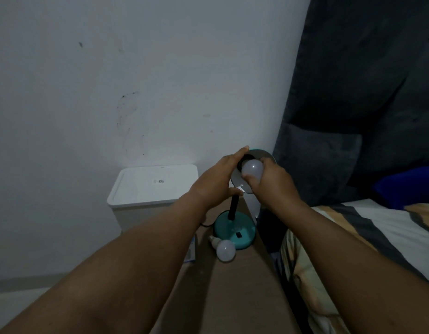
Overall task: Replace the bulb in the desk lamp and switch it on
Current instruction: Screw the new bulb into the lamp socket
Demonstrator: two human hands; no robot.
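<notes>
left hand (216, 184) grips lamp shade (237, 182); right hand (269, 182) pinches bulb (252, 168) at socket; spare bulb (225, 253) on desk (232, 297)

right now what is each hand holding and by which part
The right hand grips a white bulb around its globe, at the socket of the lamp shade. The left hand holds the shade by its rim.
</notes>
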